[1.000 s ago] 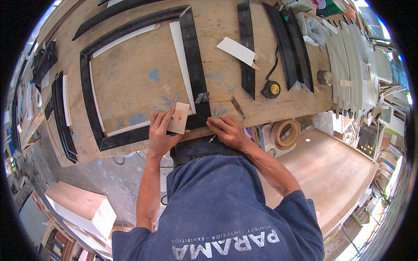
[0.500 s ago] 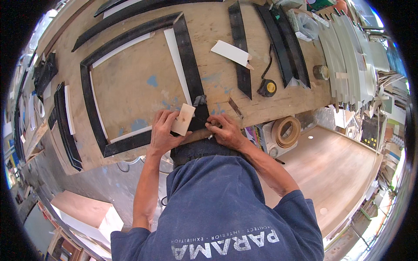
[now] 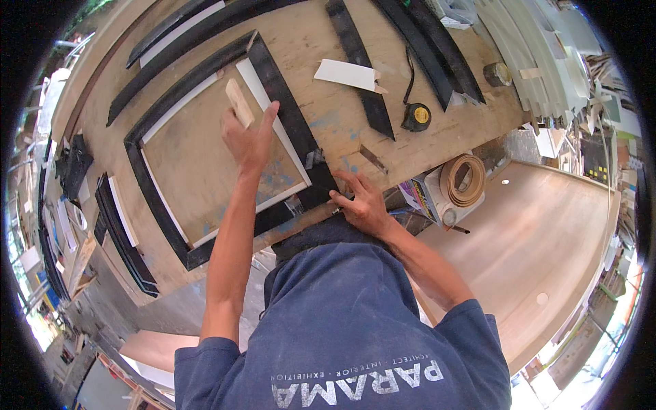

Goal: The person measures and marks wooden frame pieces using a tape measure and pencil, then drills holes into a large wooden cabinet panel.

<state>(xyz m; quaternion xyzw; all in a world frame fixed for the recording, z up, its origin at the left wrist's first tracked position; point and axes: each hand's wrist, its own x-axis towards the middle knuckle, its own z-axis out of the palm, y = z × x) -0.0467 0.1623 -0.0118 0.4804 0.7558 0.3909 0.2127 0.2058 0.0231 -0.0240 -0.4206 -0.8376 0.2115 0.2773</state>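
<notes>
A black frame [image 3: 281, 87] with a white inner edge lies on the wooden workbench. Over its opening is my left hand [image 3: 247, 142], closed round a small pale wood block [image 3: 238, 102], with the thumb stretched out toward the frame's right side. My right hand [image 3: 363, 203] rests at the frame's near right corner, thumb and forefinger apart and touching the black edge; nothing shows in it. Grey tape-like patches [image 3: 313, 158] mark the frame beside that corner.
Beyond the frame lie black strips [image 3: 359, 65], a white piece [image 3: 345, 74] and a tape measure [image 3: 416, 117]. A tape roll [image 3: 497, 74] stands at the bench's right end. Below right, a coil of edging [image 3: 463, 180] sits over a large wooden panel [image 3: 540, 253].
My left hand has carried the wood block away from the near corner, forward and left over the frame's opening. My right hand's fingers have spread from a pinch at the corner.
</notes>
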